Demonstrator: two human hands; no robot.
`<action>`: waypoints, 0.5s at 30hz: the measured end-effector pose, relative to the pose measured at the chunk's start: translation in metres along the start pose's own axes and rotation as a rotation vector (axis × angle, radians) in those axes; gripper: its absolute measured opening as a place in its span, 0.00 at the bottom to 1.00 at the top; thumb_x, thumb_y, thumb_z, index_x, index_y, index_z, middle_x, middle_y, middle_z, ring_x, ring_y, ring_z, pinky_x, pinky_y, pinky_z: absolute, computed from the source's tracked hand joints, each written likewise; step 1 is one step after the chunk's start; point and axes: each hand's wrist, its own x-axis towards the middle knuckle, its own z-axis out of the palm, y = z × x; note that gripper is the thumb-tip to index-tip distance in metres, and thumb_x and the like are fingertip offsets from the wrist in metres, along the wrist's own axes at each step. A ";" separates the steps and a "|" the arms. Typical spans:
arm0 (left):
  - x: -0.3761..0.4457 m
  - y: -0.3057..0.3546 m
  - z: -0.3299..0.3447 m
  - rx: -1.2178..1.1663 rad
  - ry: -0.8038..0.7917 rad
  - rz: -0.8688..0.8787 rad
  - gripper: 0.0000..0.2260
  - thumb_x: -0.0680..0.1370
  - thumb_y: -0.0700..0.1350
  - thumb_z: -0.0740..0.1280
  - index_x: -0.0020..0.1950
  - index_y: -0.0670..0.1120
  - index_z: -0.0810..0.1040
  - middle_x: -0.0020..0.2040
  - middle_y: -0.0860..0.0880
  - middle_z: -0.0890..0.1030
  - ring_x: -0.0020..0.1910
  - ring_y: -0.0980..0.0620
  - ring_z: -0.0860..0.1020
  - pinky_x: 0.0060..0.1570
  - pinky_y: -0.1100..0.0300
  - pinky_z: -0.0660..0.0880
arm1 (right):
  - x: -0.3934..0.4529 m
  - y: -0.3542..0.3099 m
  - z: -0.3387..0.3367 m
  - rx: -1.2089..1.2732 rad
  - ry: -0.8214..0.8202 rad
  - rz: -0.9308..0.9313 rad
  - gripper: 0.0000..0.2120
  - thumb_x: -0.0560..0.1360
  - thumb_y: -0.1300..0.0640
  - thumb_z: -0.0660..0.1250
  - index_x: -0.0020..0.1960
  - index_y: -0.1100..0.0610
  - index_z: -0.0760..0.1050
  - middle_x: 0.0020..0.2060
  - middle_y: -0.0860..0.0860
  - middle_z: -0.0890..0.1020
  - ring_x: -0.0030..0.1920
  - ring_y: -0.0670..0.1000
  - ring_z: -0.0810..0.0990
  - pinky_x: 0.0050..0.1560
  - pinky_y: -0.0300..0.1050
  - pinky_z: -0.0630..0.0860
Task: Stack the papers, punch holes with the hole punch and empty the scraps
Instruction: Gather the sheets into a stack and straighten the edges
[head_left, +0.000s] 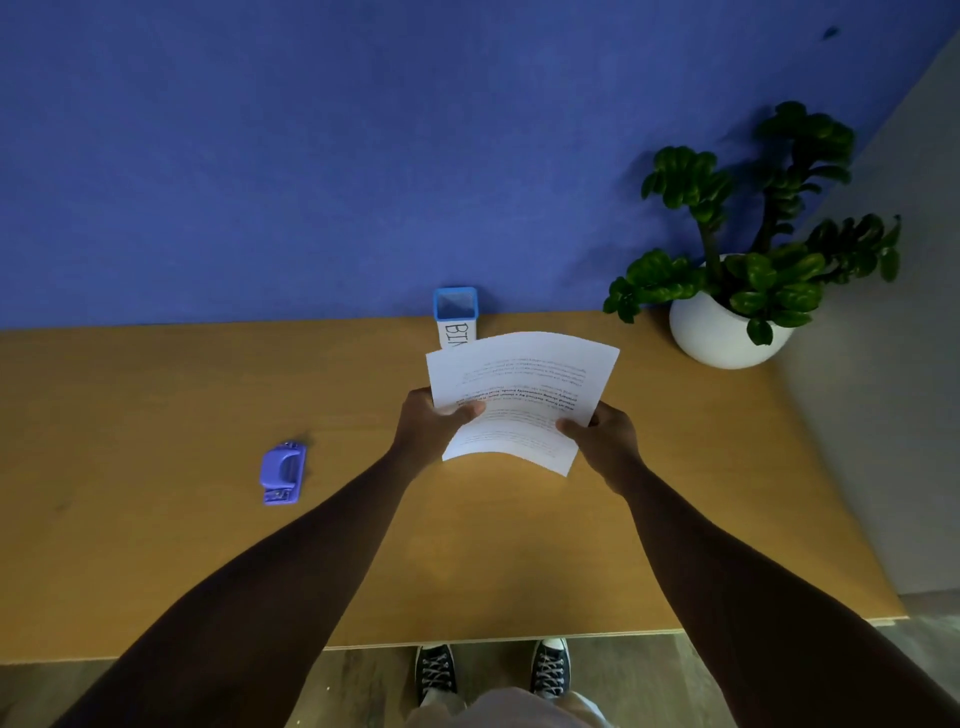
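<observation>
I hold a small stack of printed white papers (522, 395) above the middle of the wooden table (208, 545). My left hand (431, 423) grips the stack's left edge and my right hand (605, 439) grips its right edge, thumbs on top. The sheets bow upward and their edges are slightly uneven. A purple hole punch (282, 473) lies on the table well to the left of my left hand. A small bin (456, 312) with a blue rim and a white label stands at the table's back edge, partly hidden behind the papers.
A potted green plant (737, 270) in a round white pot stands at the back right corner. A blue wall (311, 156) runs along the table's far edge. The table's near edge is by my shoes (491, 673).
</observation>
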 end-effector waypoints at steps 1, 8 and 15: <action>0.000 -0.001 0.000 0.002 0.006 -0.003 0.15 0.72 0.42 0.77 0.57 0.43 0.83 0.53 0.48 0.86 0.51 0.48 0.84 0.50 0.53 0.82 | 0.000 0.001 0.000 -0.009 0.005 -0.008 0.12 0.73 0.61 0.72 0.56 0.54 0.81 0.48 0.48 0.83 0.48 0.51 0.82 0.43 0.41 0.78; -0.005 0.010 0.000 -0.062 0.036 0.067 0.11 0.73 0.43 0.76 0.54 0.50 0.84 0.50 0.54 0.86 0.48 0.54 0.85 0.41 0.65 0.80 | 0.002 -0.005 -0.002 0.002 0.027 -0.068 0.11 0.73 0.60 0.72 0.55 0.54 0.81 0.46 0.45 0.83 0.45 0.47 0.82 0.44 0.40 0.79; -0.007 -0.004 -0.002 0.102 0.028 -0.054 0.16 0.72 0.45 0.77 0.58 0.44 0.83 0.53 0.49 0.85 0.49 0.50 0.84 0.49 0.55 0.82 | 0.001 0.000 0.000 -0.025 -0.013 -0.019 0.11 0.72 0.59 0.73 0.54 0.54 0.80 0.45 0.45 0.83 0.46 0.49 0.82 0.41 0.39 0.78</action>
